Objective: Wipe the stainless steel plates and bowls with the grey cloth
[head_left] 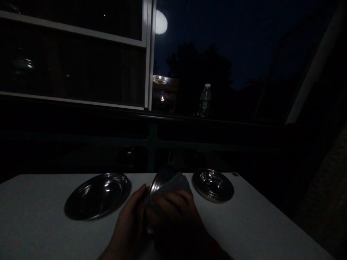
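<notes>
Close to the table's far middle, a shiny metal plate (155, 183) is tilted up on its edge in my left hand (129, 217), whose fingers close on its near left side. My right hand (173, 213) presses a greyish cloth (176, 183) over the plate's right side, the fingers bent around the fabric. Much of the plate is hidden by the cloth and both hands. Left of my hands lies a large metal dish (94, 198), oval in this view. Over on the right sits a stack of round metal plates (213, 186). Dim light blurs the details.
Everything lies on a white table (43, 227). Beyond it, a clear plastic bottle (205, 103) with a white cap stands on a dark sill (230, 122). A white-framed window (148, 54) rises at the left, with dark sky and trees outside.
</notes>
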### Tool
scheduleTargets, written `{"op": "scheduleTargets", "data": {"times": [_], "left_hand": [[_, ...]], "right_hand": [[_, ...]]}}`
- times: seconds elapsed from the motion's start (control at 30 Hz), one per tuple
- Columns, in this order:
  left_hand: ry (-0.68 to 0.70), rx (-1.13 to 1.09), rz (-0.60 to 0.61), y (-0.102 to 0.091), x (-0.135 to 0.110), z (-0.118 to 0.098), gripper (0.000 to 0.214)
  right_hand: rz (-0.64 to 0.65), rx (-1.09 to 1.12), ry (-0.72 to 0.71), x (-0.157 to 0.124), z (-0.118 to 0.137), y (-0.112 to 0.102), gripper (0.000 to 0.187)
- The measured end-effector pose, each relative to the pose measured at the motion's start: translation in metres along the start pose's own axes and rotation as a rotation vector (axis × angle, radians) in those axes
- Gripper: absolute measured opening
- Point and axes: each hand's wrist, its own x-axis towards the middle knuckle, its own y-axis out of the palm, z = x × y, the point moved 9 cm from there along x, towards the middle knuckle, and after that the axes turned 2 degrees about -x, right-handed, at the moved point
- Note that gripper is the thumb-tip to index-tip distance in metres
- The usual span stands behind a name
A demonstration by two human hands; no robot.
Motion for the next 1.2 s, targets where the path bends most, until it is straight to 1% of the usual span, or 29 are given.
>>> {"op": "scheduleTargets", "data": {"times": [0.1, 0.17, 0.23, 0.3, 0.37, 0.43, 0.5, 0.57, 0.63, 0.7, 0.73, 0.8, 0.9, 0.93, 0.97, 1.03, 1.1, 1.13, 1.17, 1.2], "left_hand": [[-0.032, 0.043, 0.029, 0.003, 0.004, 0.004, 0.029], [0.010, 0.105, 0.071, 0.007, 0.002, 0.002, 0.034], [0.081, 0.187, 0.090, 0.008, -0.002, 0.001, 0.039], [0.145, 0.273, 0.078, 0.007, -0.007, 0.002, 0.043], [0.157, 0.343, 0.099, 0.009, -0.010, 0.008, 0.043], [0.163, 0.374, 0.110, 0.010, -0.010, 0.011, 0.043], [0.169, 0.378, 0.093, 0.009, -0.009, 0.008, 0.044], [0.176, 0.361, 0.049, 0.006, -0.008, 0.002, 0.043], [0.183, 0.341, 0.018, 0.003, -0.009, -0.004, 0.041], [0.184, 0.324, 0.008, 0.002, -0.010, -0.007, 0.041], [0.181, 0.317, 0.011, 0.002, -0.011, -0.008, 0.041], [0.165, 0.309, 0.025, 0.001, -0.011, -0.006, 0.043], [0.140, 0.319, 0.041, 0.001, -0.009, -0.002, 0.044], [0.130, 0.328, 0.049, 0.001, -0.008, -0.001, 0.043], [0.121, 0.335, 0.058, 0.001, -0.007, 0.000, 0.043], [0.113, 0.341, 0.071, 0.002, -0.005, -0.001, 0.042], [0.124, 0.346, 0.071, 0.002, -0.004, -0.003, 0.043], [0.131, 0.349, 0.071, 0.002, -0.003, -0.005, 0.044], [0.135, 0.355, 0.071, 0.001, -0.002, -0.007, 0.045], [0.135, 0.360, 0.072, 0.001, -0.002, -0.008, 0.046]], "right_hand": [[-0.018, -0.004, -0.026, 0.000, 0.003, 0.000, 0.023], [-0.090, -0.002, 0.040, -0.001, -0.007, -0.004, 0.023], [-0.155, 0.002, 0.137, -0.004, -0.025, -0.009, 0.025], [-0.140, 0.029, 0.245, -0.009, -0.048, -0.009, 0.030], [-0.067, 0.072, 0.343, -0.013, -0.069, -0.007, 0.033], [-0.035, 0.087, 0.400, -0.014, -0.080, -0.009, 0.034], [-0.069, 0.077, 0.355, -0.011, -0.071, -0.015, 0.032], [-0.122, 0.059, 0.249, -0.005, -0.048, -0.019, 0.028], [-0.140, 0.048, 0.155, 0.000, -0.026, -0.019, 0.026], [-0.155, 0.047, 0.137, 0.000, -0.020, -0.018, 0.025], [-0.160, 0.052, 0.157, -0.002, -0.025, -0.017, 0.026], [-0.157, 0.077, 0.258, -0.009, -0.048, -0.018, 0.028], [-0.056, 0.174, 0.490, -0.021, -0.092, -0.011, 0.031], [-0.032, 0.202, 0.537, -0.023, -0.099, -0.010, 0.031], [-0.022, 0.213, 0.545, -0.023, -0.100, -0.011, 0.032], [-0.053, 0.186, 0.449, -0.014, -0.084, -0.017, 0.031], [-0.129, 0.121, 0.291, -0.004, -0.057, -0.026, 0.028], [-0.147, 0.096, 0.245, -0.002, -0.048, -0.028, 0.026], [-0.163, 0.084, 0.211, 0.000, -0.042, -0.029, 0.025], [-0.164, 0.088, 0.202, -0.001, -0.042, -0.029, 0.025]]}}
